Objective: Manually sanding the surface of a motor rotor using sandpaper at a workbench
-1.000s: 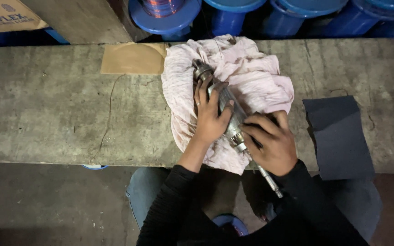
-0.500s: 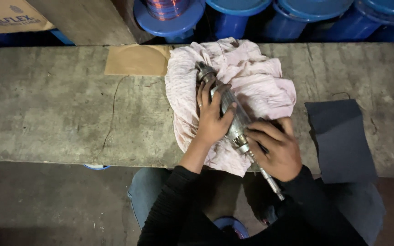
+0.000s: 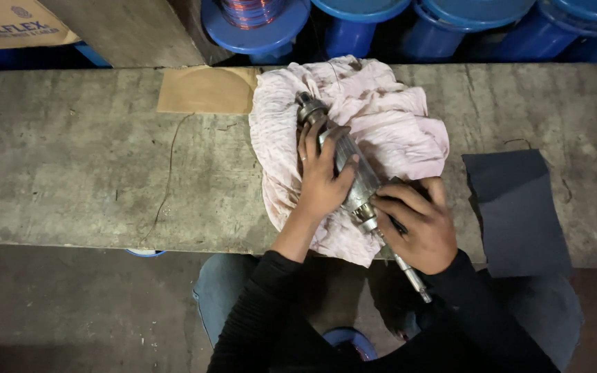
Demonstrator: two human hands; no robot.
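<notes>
We still grip the metal armature [image 3: 343,162] on the pink cloth [image 3: 388,131]; left hand [image 3: 323,176] clasps it as before, right hand [image 3: 416,224] stays pinching its shaft.

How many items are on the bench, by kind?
Metal shafted rotor, under the left hand and right hand: 1
Pink rag: 1
Dark sheet: 1
Tan paper sheet: 1
Total: 4
</notes>
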